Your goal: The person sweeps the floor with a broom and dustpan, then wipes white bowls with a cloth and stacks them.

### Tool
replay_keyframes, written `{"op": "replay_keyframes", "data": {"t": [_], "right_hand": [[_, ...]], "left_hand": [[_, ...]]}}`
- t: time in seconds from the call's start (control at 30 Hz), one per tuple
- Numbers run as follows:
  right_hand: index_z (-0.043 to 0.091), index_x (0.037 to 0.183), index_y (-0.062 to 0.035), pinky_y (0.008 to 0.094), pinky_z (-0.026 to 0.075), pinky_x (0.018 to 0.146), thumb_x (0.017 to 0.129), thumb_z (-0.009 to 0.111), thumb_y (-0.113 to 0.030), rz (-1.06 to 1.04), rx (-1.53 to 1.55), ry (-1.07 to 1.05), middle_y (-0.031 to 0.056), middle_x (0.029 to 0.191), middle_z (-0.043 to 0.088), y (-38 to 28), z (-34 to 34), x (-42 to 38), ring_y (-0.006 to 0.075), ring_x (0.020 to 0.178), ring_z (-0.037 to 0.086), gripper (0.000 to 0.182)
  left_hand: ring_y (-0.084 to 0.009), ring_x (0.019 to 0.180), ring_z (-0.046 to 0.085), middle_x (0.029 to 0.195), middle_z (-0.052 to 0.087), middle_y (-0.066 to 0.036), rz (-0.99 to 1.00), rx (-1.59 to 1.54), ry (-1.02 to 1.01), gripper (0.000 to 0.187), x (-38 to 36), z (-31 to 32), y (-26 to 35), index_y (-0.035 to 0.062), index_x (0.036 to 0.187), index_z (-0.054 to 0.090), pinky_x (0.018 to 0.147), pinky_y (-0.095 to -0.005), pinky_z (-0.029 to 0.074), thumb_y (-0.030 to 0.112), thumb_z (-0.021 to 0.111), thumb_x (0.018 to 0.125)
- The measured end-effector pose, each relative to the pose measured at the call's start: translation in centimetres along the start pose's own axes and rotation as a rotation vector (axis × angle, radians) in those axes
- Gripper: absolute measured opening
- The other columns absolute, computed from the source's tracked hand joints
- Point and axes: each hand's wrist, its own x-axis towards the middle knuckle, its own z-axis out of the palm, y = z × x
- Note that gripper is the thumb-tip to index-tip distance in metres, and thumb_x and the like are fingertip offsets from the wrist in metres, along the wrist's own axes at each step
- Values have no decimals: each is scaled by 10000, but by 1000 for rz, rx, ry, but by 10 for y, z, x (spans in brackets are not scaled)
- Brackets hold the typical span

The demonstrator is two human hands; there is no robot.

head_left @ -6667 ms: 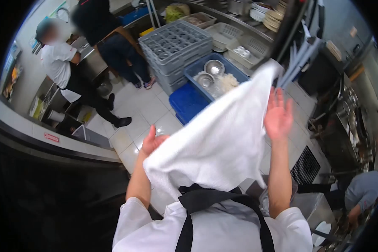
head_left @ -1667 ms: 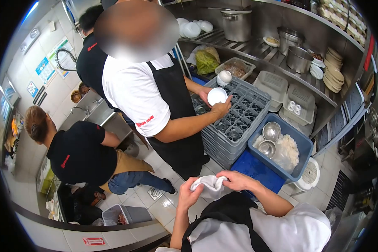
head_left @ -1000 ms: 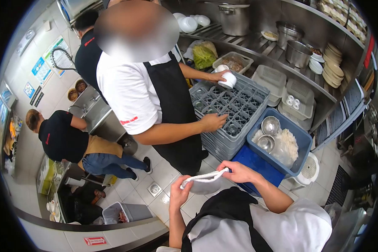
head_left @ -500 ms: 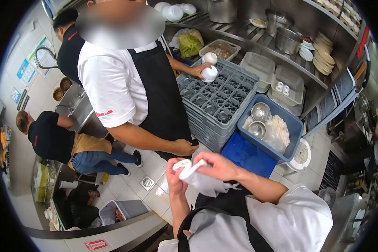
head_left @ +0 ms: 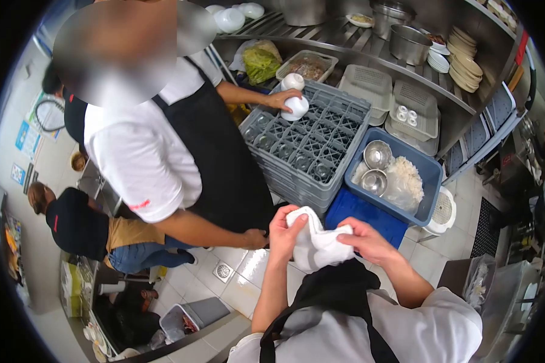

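A white cloth (head_left: 316, 245) is stretched between my two hands, its top edge sagging in the middle and the rest hanging down in front of my black apron (head_left: 339, 281). My left hand (head_left: 283, 233) pinches the left upper corner, thumb on top. On the other side my right hand (head_left: 374, 243) is closed on the right upper edge. Beyond the cloth, a blue lid or board (head_left: 366, 212) leans low beside the stacked grey glass racks (head_left: 309, 181).
A co-worker's hand (head_left: 284, 98) touches a white bowl (head_left: 295, 109) on the racks, which hold glasses. The co-worker stands close on the left. A blue tub (head_left: 427, 202) with metal bowls (head_left: 378, 155) sits right of the racks. A shelf with pots (head_left: 409, 45) runs behind.
My hands have spread apart and the bunched cloth has opened out between them. My view has shifted slightly, and the co-worker appears closer on the left.
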Motion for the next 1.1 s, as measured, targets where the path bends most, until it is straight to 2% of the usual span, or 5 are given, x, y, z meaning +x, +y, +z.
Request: {"op": "replay_keyframes", "data": {"t": [0.13,0.2,0.23,0.57,1.1], "right_hand": [[542,1260,-73,372,513,958,987,569,-232,-409,341,0,85,1129,642,-73,-34,5,202,1053,642,318],[464,1387,-61,421,474,1028,993,522,-393,-394,667,104,142,1260,600,-83,-39,17,281,1168,598,518],[399,1441,-23,439,446,1056,981,506,-466,-38,675,151,164,1365,540,-65,-71,27,316,1248,539,647],[415,1421,6,437,413,1077,925,628,-272,5,539,120,156,1355,557,-43,-124,87,315,1242,544,607],[409,1430,-15,406,467,1019,973,568,-434,-441,652,631,146,1369,549,-148,-141,221,288,1218,565,641]], "left_hand": [[-104,878,633,959,675,-47,64,-63,-184,237,52,9,13,17,1105,581,799,-241,508,-11,679,891],[-83,831,623,934,677,-35,10,5,-159,209,84,31,11,12,1088,589,746,-208,484,-9,673,897],[-75,809,618,916,679,-28,-15,3,-141,199,100,40,5,15,1078,595,728,-202,476,-2,676,897],[-74,783,627,876,686,-15,-83,159,2,153,193,54,-58,33,1041,632,706,-201,482,45,687,898],[-214,872,622,967,677,-114,121,630,324,436,539,-1,-79,-43,1136,648,805,-321,481,251,745,828]]}}
